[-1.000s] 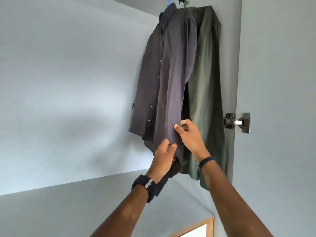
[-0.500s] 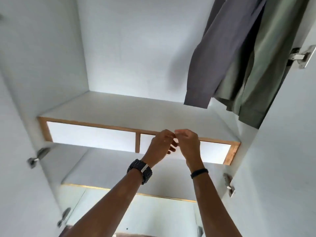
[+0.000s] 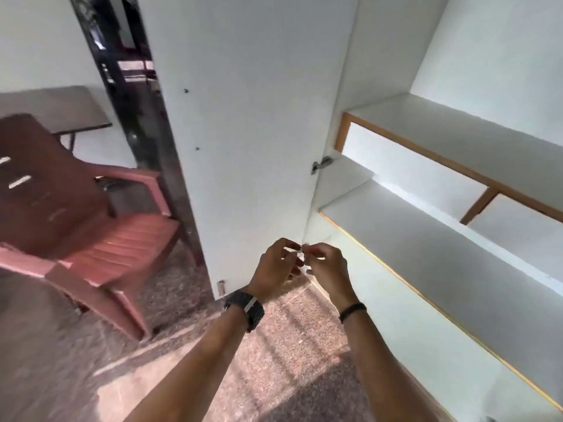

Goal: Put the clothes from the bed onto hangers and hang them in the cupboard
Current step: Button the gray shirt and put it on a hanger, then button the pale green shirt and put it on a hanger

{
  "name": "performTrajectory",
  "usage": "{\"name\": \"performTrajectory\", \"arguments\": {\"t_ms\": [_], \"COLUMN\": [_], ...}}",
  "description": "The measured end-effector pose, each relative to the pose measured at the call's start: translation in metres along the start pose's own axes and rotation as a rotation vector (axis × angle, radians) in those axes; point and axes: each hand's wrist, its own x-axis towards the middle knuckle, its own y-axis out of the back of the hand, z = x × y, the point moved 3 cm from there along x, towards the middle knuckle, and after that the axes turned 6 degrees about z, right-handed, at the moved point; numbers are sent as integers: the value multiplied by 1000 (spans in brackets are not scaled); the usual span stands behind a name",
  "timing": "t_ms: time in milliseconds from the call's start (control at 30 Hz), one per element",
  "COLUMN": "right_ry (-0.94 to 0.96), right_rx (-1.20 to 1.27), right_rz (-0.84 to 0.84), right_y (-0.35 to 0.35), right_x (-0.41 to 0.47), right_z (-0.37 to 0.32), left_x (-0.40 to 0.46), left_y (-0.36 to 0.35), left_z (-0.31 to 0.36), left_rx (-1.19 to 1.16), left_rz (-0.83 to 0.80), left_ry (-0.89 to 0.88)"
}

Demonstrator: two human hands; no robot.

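Taking the open cupboard door [image 3: 253,123] as my mark: far to its left stands a reddish-brown plastic chair [image 3: 76,214] on the speckled floor [image 3: 61,345], with a dark table [image 3: 58,108] behind the chair and a dark doorway [image 3: 131,86] showing between the table and the door's edge. Low in front of the door's bottom corner my left hand [image 3: 275,269] is raised, a black watch [image 3: 245,309] on its wrist, its fingers curled with the tips drawn in toward my right hand. My right hand [image 3: 326,268], just right of the door's lower hinge side, wears a thin black band [image 3: 352,310] at the wrist; its fingers are curled as well, and the tips of both hands meet or nearly meet. Whether they pinch something tiny between them I cannot tell, the spot being blurred. To the right of the door the cupboard [image 3: 457,239] stands open, showing white shelves with wooden edging and two white drawer fronts. No clothes or hangers show in this view.
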Motion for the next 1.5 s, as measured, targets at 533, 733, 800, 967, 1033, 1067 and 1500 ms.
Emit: {"name": "performTrajectory", "arguments": {"t_ms": [533,733,800,967,1033,1067,1500], "right_ry": [320,378,398,469,519,535,449], "right_rx": [-273,-371,-391,-462,-475,-463,-369], "right_rz": [-955,-1285,-1370,-1523,-1595,-1622,-1657], "right_y": [-459,-598,-650,-767,-812,-831,-1107], "right_x": [-287,-382,-409,-474,-499,-509,-556], "right_z": [-114,-147,-159,-202,-229,-242,-373], "left_x": [-265,-342,-362,-402,-415,-420,-391], "left_y": [459,579,622,731,778,798,1101], "left_z": [-175,-230,-244,-267,-272,-273,-329], "left_rx": [142,61,50,7,-18,-44,-61], "left_rz": [655,940,1016,1181,1246,1283,1506], "left_ry": [301,472,514,620,650,655,534]}}
